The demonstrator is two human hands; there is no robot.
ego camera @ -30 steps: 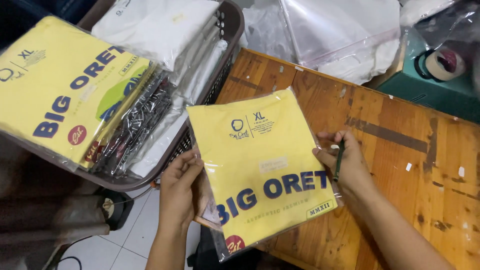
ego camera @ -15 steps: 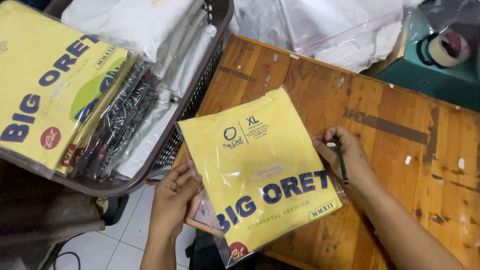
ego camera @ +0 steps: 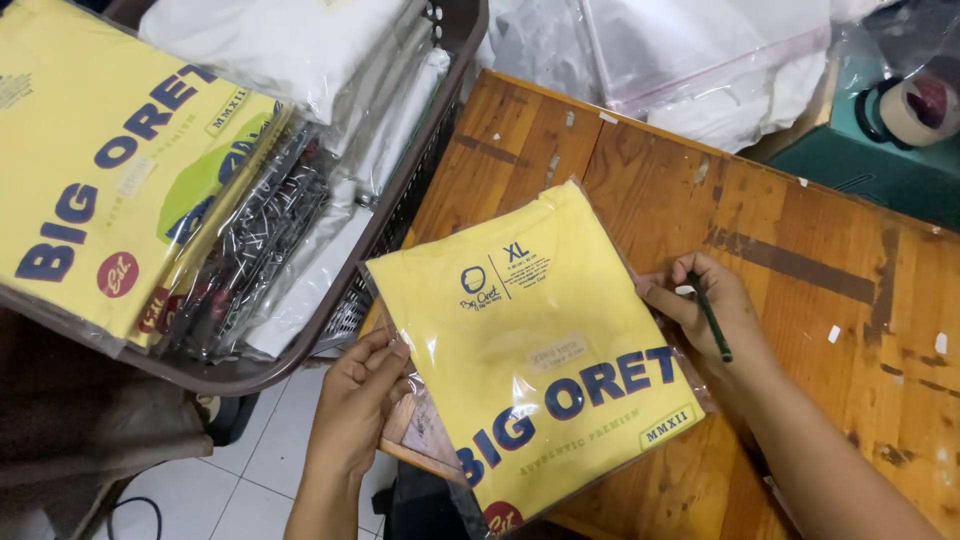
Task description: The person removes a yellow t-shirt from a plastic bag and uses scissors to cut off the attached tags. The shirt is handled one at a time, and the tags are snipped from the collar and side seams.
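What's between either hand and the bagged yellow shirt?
Nothing visible. The left hand grips the bagged yellow shirt at its left edge; the right hand touches its right edge, with a dark pen held between its fingers, on the wooden table.

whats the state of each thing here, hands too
yellow bagged shirt: folded, sealed in clear plastic, lying on the wooden table
left hand: grip on the shirt's left edge
right hand: on the shirt's right edge, holding a dark pen
dark basket: full of bagged shirts
tape roll: lying flat
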